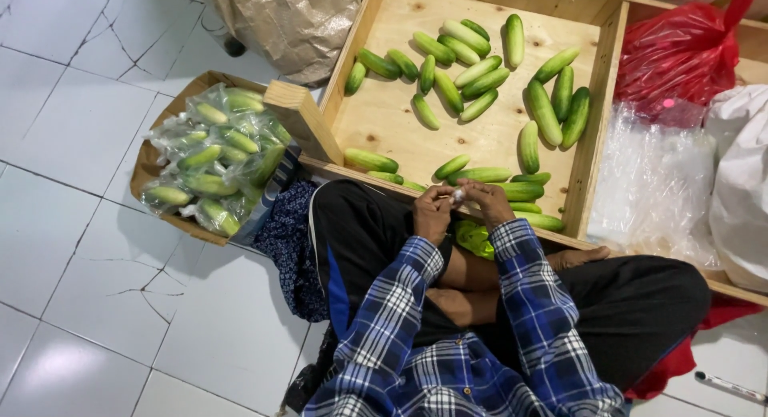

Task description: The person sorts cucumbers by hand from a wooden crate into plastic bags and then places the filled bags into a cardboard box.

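Note:
My left hand [433, 211] and my right hand [489, 201] meet above my lap, both pinching the twisted top of a clear plastic bag [458, 195]. The bag of green cucumbers [474, 239] hangs below my hands, mostly hidden between my forearms. Just beyond my hands lies a shallow wooden tray [384, 121] with several loose cucumbers [465, 88] scattered on it.
A cardboard box [148, 162] at the left holds several filled bags of cucumbers [218, 157]. A stack of clear plastic bags [650, 185] lies right of the tray, with a red plastic bag [680, 53] behind it and a white sack [742, 177] at the far right. The floor is white tile.

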